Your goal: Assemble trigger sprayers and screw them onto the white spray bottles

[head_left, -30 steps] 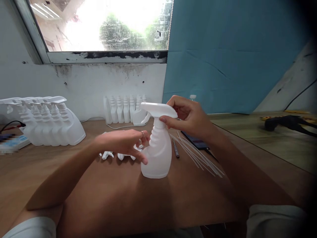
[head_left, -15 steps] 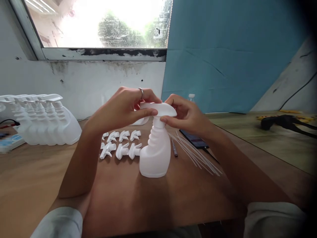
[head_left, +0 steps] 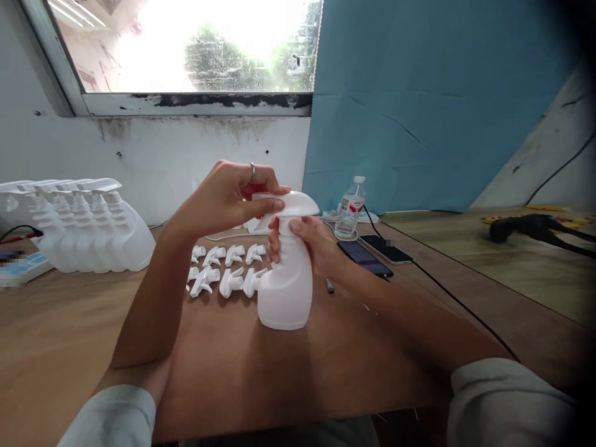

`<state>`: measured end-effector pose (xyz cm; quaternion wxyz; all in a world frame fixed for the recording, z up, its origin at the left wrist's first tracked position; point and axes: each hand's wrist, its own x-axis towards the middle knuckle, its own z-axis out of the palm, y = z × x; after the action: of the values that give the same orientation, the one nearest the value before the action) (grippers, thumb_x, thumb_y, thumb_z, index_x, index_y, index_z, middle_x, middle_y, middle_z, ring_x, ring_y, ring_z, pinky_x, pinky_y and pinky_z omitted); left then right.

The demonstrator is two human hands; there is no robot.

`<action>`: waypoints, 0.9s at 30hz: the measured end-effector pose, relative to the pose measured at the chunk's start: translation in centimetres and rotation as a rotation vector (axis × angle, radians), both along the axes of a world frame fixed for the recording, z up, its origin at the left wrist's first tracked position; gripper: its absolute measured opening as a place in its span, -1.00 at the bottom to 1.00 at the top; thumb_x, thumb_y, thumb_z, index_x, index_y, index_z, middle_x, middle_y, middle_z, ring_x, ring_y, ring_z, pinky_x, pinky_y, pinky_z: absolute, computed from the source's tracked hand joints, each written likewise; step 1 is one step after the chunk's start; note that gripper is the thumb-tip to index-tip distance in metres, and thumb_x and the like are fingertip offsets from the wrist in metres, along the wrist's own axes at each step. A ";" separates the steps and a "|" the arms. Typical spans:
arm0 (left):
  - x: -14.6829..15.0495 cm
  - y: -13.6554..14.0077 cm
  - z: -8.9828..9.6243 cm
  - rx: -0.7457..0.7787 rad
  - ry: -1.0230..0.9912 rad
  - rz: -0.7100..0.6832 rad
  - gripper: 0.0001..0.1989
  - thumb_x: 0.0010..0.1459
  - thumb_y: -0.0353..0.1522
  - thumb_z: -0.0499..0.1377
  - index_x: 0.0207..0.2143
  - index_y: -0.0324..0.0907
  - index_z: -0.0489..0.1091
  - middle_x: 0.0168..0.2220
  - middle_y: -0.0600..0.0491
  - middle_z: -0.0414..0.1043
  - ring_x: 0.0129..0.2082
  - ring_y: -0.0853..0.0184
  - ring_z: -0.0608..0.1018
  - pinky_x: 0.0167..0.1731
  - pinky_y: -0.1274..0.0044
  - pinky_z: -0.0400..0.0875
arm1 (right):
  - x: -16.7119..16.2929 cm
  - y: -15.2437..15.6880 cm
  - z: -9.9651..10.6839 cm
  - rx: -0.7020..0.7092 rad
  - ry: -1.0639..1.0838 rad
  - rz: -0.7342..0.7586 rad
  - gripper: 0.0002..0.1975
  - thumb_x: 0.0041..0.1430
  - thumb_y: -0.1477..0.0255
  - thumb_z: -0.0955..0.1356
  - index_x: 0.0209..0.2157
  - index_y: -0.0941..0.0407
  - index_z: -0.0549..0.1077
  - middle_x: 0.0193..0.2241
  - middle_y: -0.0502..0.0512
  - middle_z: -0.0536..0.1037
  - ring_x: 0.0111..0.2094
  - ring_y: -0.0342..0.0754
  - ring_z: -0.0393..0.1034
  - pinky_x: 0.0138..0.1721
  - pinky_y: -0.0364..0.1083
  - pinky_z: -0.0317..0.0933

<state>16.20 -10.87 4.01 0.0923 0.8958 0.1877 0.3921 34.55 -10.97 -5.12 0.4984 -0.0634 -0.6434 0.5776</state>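
Note:
A white spray bottle [head_left: 285,298] stands upright on the brown table in front of me. On its neck sits a smooth white spray head [head_left: 300,203]. My left hand [head_left: 237,195], a ring on one finger, pinches the back of this head between thumb and fingers. Wrapped round the bottle's neck just below is my right hand [head_left: 314,239], its thumb in front and its fingertips showing on the left side. Left of the bottle lie several small white trigger pieces [head_left: 231,282] in two rows.
Several white spray bottles [head_left: 93,230] stand in a row at the left. Behind my right forearm are two phones [head_left: 365,258], a cable and a clear water bottle [head_left: 350,208]. A pen [head_left: 329,285] lies right of the spray bottle. The window wall [head_left: 195,149] rises behind.
My right hand has moved from the spray head down round the bottle's neck. The bottle has shifted slightly left. My right arm now covers the thin white tubes.

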 end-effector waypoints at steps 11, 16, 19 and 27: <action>-0.2 -0.1 0.1 -0.046 -0.045 -0.033 -0.88 0.08 -0.36 0.26 -0.45 -0.24 0.44 -0.44 0.05 0.50 -0.52 0.46 0.45 -0.47 0.57 0.38 | -0.5 -0.5 0.0 0.011 -0.035 -0.077 -0.79 0.13 0.34 0.40 -0.29 0.18 0.38 -0.50 0.02 0.44 -0.51 -0.13 0.36 -0.43 -0.10 0.29; -0.3 -0.1 0.1 -0.098 -0.053 -0.036 -0.87 0.07 -0.35 0.27 -0.46 -0.24 0.44 -0.48 0.07 0.47 -0.52 0.47 0.44 -0.50 0.60 0.37 | -0.6 -0.6 0.1 -0.008 -0.004 -0.035 -0.73 0.15 0.26 0.37 -0.25 0.18 0.36 -0.47 0.05 0.46 -0.50 -0.12 0.37 -0.46 -0.09 0.30; -0.3 0.0 0.1 -0.132 -0.057 -0.042 -0.85 0.06 -0.33 0.27 -0.46 -0.24 0.43 -0.47 0.06 0.46 -0.53 0.47 0.43 -0.50 0.60 0.37 | -0.7 -0.7 0.2 0.009 -0.043 -0.098 -0.77 0.13 0.34 0.40 -0.26 0.18 0.35 -0.52 0.00 0.44 -0.54 -0.14 0.34 -0.48 -0.12 0.29; -0.4 -0.3 0.2 -0.099 -0.019 -0.033 -0.84 0.08 -0.33 0.25 -0.47 -0.24 0.41 -0.50 0.06 0.43 -0.51 0.45 0.42 -0.48 0.57 0.36 | -0.9 -0.9 0.2 0.027 -0.052 -0.151 -0.77 0.13 0.32 0.41 -0.29 0.18 0.36 -0.52 0.01 0.44 -0.55 -0.15 0.35 -0.49 -0.12 0.28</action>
<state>15.80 -11.16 4.25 0.1449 0.8894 0.1912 0.3891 33.68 -11.83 -4.92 0.5245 -0.1198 -0.6572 0.5277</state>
